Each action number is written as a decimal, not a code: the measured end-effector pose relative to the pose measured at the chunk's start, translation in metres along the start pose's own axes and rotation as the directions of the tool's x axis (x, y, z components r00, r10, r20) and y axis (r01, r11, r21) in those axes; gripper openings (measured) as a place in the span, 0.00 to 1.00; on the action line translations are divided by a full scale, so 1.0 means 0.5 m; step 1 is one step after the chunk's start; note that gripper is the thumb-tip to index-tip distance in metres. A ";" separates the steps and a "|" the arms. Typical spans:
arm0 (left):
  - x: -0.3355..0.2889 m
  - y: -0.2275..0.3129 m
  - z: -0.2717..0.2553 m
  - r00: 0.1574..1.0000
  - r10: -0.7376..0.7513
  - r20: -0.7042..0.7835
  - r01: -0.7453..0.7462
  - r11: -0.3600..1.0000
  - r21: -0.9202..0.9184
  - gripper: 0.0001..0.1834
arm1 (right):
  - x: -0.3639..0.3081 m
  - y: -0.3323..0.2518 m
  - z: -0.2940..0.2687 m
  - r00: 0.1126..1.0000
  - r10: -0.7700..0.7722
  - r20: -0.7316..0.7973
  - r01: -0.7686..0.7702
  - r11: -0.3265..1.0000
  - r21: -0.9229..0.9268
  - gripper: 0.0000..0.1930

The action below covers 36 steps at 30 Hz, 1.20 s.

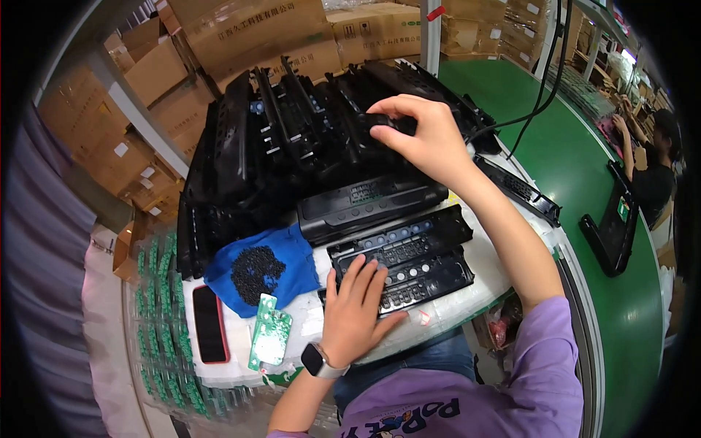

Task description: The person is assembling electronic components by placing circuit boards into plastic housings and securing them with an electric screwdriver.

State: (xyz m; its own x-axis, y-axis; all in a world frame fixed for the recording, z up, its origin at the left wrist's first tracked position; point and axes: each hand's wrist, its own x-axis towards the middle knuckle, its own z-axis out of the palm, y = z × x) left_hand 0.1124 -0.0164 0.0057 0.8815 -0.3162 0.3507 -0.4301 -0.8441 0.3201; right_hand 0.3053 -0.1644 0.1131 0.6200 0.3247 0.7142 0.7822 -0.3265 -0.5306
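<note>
- Shells (454, 274), two long black plastic ones, lie open side up near the front of the white-covered bench (400, 341), one behind the other; each shows a row of pale round pieces, bluish behind and whiter in front, above slotted grids.
- My left hand (354, 314) lies on the front shell, fingers slightly spread, hiding its left part.
- My right hand (431, 135) is raised before the heaped black housings (237, 146), thumb and forefinger curved toward each other; I cannot tell whether they grip something dark.
- A closed black housing (372, 208) blocks the space just behind the shells.
- Left of them, blue cloth (301, 255) carries small black bits (252, 274), with green-and-white circuit boards (272, 339) and a red-edged phone (211, 325) nearby.
</note>
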 end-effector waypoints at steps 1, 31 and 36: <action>0.001 -0.002 -0.003 0.999 -0.011 -0.050 0.007 0.997 -0.072 0.32 | -0.018 -0.017 -0.006 0.998 0.045 0.036 -0.047 0.997 0.060 0.14; 0.008 -0.056 -0.005 0.986 -0.029 -0.162 0.020 0.998 -0.055 0.09 | -0.322 -0.021 -0.006 0.911 -0.097 0.402 0.183 0.966 -0.183 0.11; 0.001 -0.038 -0.012 0.998 0.069 -0.009 -0.069 0.997 0.021 0.15 | -0.326 -0.017 -0.014 0.925 -0.025 0.379 0.120 0.966 -0.229 0.08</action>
State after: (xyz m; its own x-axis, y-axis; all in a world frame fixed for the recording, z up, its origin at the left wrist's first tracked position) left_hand 0.1197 0.0020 0.0051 0.8480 -0.3696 0.3799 -0.4854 -0.8294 0.2764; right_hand 0.1972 -0.2208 0.0041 0.5771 0.6452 0.5007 0.8160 -0.4799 -0.3221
